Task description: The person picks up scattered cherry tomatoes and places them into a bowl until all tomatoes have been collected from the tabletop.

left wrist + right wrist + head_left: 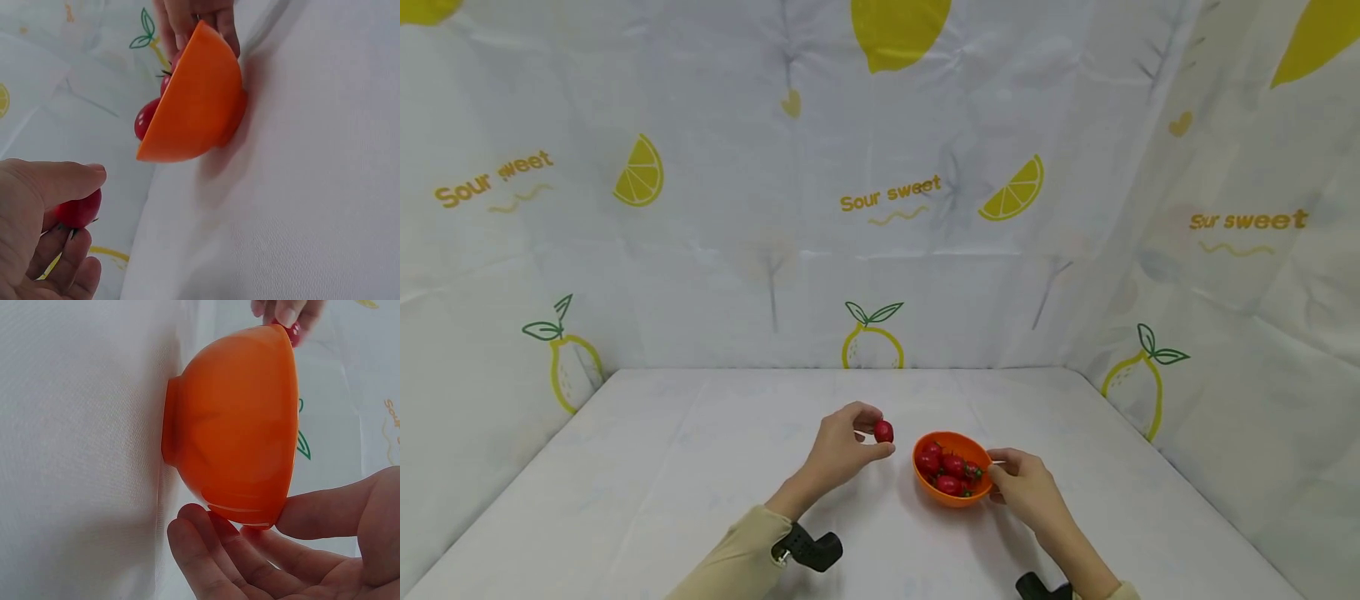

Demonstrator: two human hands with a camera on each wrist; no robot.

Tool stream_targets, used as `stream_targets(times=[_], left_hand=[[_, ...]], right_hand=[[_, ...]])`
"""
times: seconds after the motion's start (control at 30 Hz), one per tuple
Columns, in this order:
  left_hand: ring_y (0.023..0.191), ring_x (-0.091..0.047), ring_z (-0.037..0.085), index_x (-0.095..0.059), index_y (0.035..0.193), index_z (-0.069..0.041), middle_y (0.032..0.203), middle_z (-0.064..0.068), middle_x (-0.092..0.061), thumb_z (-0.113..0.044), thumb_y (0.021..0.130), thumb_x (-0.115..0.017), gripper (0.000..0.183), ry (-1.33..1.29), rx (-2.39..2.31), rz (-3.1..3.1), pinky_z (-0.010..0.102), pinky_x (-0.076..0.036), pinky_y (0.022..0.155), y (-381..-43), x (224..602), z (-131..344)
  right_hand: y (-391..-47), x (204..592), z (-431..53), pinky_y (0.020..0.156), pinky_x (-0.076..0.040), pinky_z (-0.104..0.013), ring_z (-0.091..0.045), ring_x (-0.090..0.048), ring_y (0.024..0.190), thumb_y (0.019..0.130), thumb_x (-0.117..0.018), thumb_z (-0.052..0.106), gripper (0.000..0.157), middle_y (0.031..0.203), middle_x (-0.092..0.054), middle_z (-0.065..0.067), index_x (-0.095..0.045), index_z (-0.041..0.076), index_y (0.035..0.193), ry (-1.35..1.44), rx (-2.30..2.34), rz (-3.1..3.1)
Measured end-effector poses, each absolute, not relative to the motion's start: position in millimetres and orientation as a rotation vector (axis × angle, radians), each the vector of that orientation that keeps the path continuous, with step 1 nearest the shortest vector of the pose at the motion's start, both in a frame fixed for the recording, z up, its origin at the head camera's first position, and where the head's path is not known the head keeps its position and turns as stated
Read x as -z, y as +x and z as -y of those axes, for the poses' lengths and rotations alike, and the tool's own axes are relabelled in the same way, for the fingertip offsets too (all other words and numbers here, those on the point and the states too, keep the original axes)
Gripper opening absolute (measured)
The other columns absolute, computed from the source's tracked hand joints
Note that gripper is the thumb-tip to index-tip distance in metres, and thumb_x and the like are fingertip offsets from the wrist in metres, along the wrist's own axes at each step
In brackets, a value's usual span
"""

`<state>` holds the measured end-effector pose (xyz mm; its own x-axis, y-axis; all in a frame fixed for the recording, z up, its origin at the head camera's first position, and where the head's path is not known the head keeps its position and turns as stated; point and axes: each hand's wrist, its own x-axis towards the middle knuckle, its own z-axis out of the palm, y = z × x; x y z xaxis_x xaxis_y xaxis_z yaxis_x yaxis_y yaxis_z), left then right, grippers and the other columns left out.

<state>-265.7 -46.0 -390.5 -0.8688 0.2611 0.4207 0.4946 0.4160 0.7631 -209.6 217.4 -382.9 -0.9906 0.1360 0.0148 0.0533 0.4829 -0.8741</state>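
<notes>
My left hand (838,450) pinches a red cherry tomato (883,431) between thumb and fingers, raised above the table to the left of an orange bowl (942,499). In the left wrist view, a bit of green stem shows on this tomato (80,210). The bowl stands upright on the table and holds several more cherry tomatoes (952,465), some with green stems. At the bowl's right side, my right hand (1030,493) grips it, the thumb at the rim and the fingers against the outer wall (234,425). From the right wrist, the bowl hides its contents.
A white cloth covers the table (700,483). Behind and at both sides hangs a white curtain (722,208) printed with lemons and lettering. Each wrist wears a black camera mount, such as the left mount (808,547).
</notes>
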Motion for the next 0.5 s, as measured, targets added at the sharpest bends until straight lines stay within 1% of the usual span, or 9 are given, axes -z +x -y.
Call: stream_targets(times=[0.17,0.37,0.5], left_hand=[[0.095,-0.063,0.014,-0.063,0.113,-0.005,0.102,-0.002,-0.066,-0.021,0.081,-0.082,0.04,-0.683,1.473,2.422,0.032,-0.053,0.081,-259,385,34],[0.095,-0.063,0.012,-0.063,0.114,-0.007,0.103,-0.004,-0.067,-0.02,0.082,-0.082,0.039,-0.739,1.524,2.402,0.035,-0.054,0.083,-253,382,17],[0.096,-0.062,0.012,-0.064,0.114,-0.006,0.104,-0.004,-0.066,-0.02,0.083,-0.082,0.039,-0.782,1.523,2.417,0.03,-0.053,0.082,-252,380,6]], right_hand=[[-208,383,-218,0.071,-0.058,-0.038,-0.022,-0.066,0.079,0.096,-0.053,0.002,0.03,0.099,-0.069,-0.016,-0.058,-0.012,0.123,-0.152,-1.551,2.627],[-209,383,-217,0.071,-0.058,-0.037,-0.022,-0.066,0.079,0.096,-0.053,0.002,0.03,0.101,-0.068,-0.018,-0.057,-0.011,0.124,-0.176,-1.545,2.641],[-210,383,-217,0.071,-0.058,-0.037,-0.022,-0.065,0.079,0.097,-0.053,0.002,0.031,0.102,-0.068,-0.018,-0.058,-0.011,0.124,-0.183,-1.532,2.649]])
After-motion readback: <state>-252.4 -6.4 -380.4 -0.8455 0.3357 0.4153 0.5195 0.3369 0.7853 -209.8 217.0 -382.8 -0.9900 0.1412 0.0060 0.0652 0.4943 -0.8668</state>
